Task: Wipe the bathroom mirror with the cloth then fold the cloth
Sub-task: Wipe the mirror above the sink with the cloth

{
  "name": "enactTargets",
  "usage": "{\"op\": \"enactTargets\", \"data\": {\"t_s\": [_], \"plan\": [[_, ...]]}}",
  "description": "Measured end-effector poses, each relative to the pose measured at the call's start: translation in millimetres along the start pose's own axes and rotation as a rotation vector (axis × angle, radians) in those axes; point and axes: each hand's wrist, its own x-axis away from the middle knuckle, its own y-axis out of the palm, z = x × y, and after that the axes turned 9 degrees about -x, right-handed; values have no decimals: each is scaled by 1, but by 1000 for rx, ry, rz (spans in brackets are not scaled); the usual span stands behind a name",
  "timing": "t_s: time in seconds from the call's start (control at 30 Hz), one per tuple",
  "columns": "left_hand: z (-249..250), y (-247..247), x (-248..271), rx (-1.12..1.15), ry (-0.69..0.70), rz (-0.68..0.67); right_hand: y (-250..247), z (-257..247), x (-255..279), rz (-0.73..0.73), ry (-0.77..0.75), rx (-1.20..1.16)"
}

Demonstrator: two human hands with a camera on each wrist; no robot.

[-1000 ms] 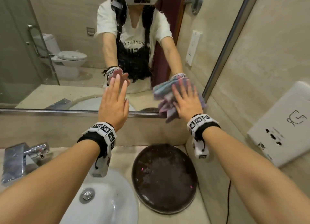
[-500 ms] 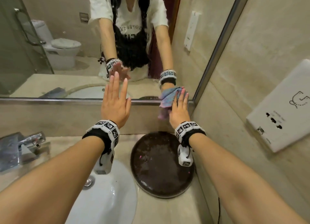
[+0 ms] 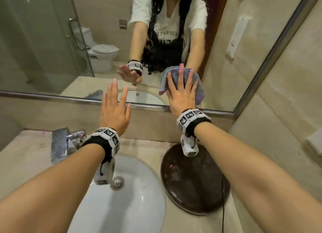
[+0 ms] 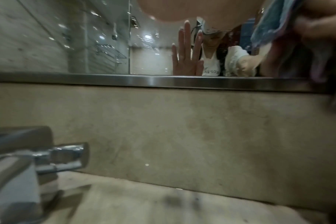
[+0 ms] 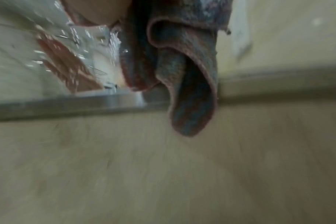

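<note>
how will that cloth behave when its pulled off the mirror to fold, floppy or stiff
Probably floppy: in the right wrist view the cloth hangs in loose, curling folds below the right hand, which presses it flat against the mirror. It looks like soft, thick terry, so likely light and not slippery. It would probably sag and bunch without a two-handed grip.

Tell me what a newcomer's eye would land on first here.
The right hand, fingers spread, pressing a blue and pink cloth flat against the lower right of the mirror. Next, the left hand, open and raised beside it, above the white sink. A dark round tray sits right of the sink.
</note>
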Motion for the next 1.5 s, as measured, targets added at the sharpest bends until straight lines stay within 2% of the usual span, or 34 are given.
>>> {"op": "enactTargets", "data": {"t_s": [0.1, 0.23, 0.3, 0.4, 0.47, 0.53, 0.6, 0.73, 0.83, 1.0, 1.07, 1.13, 1.23, 1.3, 1.37, 1.43, 1.5], "plan": [[-22, -4, -1, -21, -22, -4, -37, -5, -54, 132, -281, 41], [-14, -6, -8, 47, -93, 49, -56, -22, -88, 181, -396, 106], [-9, -6, -12, 87, -190, 53, -37, -21, -76, 107, -521, 134], [-13, -6, -13, 121, -304, 53, 14, -4, -35, -78, -813, 195], [-19, -7, -14, 133, -343, 66, 41, 9, -13, -153, -887, 191], [-27, -10, -15, 147, -412, 90, 46, 14, -12, -145, -938, 174], [-34, -9, -16, 180, -545, 108, 35, 19, -28, -103, -998, 143], [-40, -5, -24, 312, -882, 115, -24, 24, -68, 32, -932, 125], [-41, -4, -28, 395, -1092, 93, -67, 8, -93, 86, -770, 196], [-46, -5, -34, 482, -1251, 73, -52, -29, -85, 115, -581, 215], [-52, -3, -33, 514, -1340, 59, -29, -41, -79, 26, -672, 174], [-60, -2, -29, 544, -1413, 50, 0, -53, -63, -118, -843, 214], [-82, -5, -21, 535, -1495, 84, 32, -63, -45, -269, -934, 257], [-102, -5, -15, 497, -1535, 110, 39, -63, -50, -277, -1025, 217], [-121, -4, -10, 479, -1586, 134, 33, -57, -68, -222, -1081, 131], [-135, -5, -7, 482, -1623, 142, 8, -59, -90, -156, -1002, 22], [-144, -7, -4, 493, -1632, 141, -28, -75, -110, -51, -811, 31]]}}
